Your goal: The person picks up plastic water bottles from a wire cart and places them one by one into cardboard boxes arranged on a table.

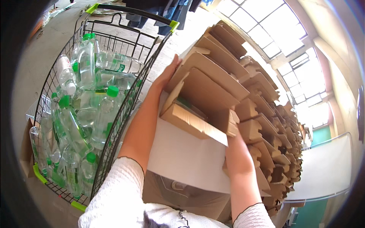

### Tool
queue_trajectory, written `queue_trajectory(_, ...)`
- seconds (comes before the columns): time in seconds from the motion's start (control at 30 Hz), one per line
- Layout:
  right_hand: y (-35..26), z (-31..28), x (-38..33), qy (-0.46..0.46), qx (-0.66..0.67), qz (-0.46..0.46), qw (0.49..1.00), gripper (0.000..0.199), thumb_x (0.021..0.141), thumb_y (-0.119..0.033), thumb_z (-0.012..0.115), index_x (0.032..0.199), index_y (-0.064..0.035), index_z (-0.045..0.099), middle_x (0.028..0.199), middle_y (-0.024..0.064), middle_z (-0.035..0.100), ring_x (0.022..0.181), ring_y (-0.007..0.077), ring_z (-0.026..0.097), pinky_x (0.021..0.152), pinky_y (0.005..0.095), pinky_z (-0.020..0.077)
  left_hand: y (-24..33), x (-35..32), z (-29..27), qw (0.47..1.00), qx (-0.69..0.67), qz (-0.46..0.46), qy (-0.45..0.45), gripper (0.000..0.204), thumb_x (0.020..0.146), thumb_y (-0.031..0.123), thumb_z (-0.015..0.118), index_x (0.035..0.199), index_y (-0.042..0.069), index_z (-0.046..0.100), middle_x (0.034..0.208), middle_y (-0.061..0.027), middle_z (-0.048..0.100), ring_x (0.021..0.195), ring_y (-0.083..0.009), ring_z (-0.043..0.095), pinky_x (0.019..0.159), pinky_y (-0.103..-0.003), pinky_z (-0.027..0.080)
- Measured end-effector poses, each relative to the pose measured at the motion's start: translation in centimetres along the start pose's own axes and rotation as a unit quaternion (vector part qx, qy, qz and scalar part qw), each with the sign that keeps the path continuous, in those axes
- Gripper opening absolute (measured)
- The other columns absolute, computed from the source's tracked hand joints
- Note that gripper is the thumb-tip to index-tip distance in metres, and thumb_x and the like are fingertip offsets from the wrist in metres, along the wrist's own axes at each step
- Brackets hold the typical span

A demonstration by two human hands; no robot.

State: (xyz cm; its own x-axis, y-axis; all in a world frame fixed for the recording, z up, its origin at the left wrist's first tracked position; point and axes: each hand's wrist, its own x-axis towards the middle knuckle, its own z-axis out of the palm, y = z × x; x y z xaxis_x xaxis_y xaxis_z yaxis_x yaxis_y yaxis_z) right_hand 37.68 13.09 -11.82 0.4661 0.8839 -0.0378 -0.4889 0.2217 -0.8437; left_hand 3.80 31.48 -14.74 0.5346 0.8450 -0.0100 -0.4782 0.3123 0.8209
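Note:
An open cardboard box (pixel 205 95) with raised brown flaps and a white side lies tilted in front of me. My left hand (pixel 167 74) presses flat against its upper left flap. My right hand (pixel 237 146) grips the box's right side near the lower flap, its fingers partly hidden behind the cardboard. Something green shows inside the box opening. Both forearms reach up from white sleeves at the bottom edge.
To my left stands a black wire shopping cart (pixel 114 45) with green trim, full of clear plastic bottles (pixel 87 110) with green caps. A long stack of folded cardboard boxes (pixel 273 125) runs along the right. Bright windows (pixel 273 26) are beyond.

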Motion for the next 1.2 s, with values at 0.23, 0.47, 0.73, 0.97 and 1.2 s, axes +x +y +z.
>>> queue_trajectory(0.23,6.7,3.0,-11.4,-0.047,0.097,-0.012,0.994,0.053,0.104,-0.046,0.042,0.139,-0.0103,0.058,0.142,0.0086,0.061,0.128,0.0283,0.059,0.113,0.0477,0.0439,-1.5,-4.2,-4.1,0.960,-0.071,0.107,0.250,0.073,0.107,0.057,0.039,0.145,-0.004,0.051,0.149,-0.0164,0.055,0.143,-0.0269,0.046,0.120,-0.040,0.030)
queue_trajectory(0.47,18.4,4.3,-5.5,0.051,0.014,-0.014,0.999,0.044,0.104,-0.042,0.042,0.126,-0.0092,0.062,0.123,0.0082,0.066,0.118,0.0273,0.060,0.107,0.0402,0.0456,-1.3,-15.6,-3.0,0.979,-0.045,0.077,0.181,0.072,0.107,0.062,0.037,0.148,0.004,0.052,0.144,-0.0082,0.057,0.134,-0.0200,0.050,0.116,-0.035,0.034)
queue_trajectory(0.73,7.9,5.5,-26.9,-0.046,-0.283,-0.003,0.958,0.071,0.105,-0.037,0.053,0.160,-0.0012,0.026,0.167,0.0119,0.029,0.154,0.0241,0.025,0.125,0.0349,0.0165,-7.3,-26.4,4.2,0.880,0.156,0.253,0.371,0.041,0.102,0.012,0.053,0.140,-0.004,0.053,0.144,-0.0162,0.055,0.134,-0.0253,0.053,0.112,-0.036,0.042)
queue_trajectory(0.97,-8.2,2.9,-40.4,0.023,-0.569,-0.387,0.725,0.087,0.080,-0.013,0.080,0.155,-0.0061,0.037,0.158,0.0168,0.041,0.150,0.0318,0.034,0.123,0.0426,0.0290,-13.0,-37.4,16.5,0.561,0.778,0.240,0.150,0.048,0.104,0.024,0.052,0.147,0.001,0.048,0.154,-0.0192,0.046,0.145,-0.0375,0.038,0.123,-0.048,0.026)
queue_trajectory(1.2,-19.4,-3.4,-36.5,-0.016,-0.820,-0.174,0.546,0.039,0.077,-0.017,0.080,0.109,-0.0054,0.061,0.101,0.0128,0.072,0.097,0.0321,0.070,0.086,0.0423,0.0549,-14.7,-39.1,18.0,0.576,0.758,0.254,0.171,0.051,0.106,0.027,0.049,0.151,0.004,0.044,0.158,-0.0184,0.040,0.149,-0.0376,0.032,0.124,-0.049,0.021)
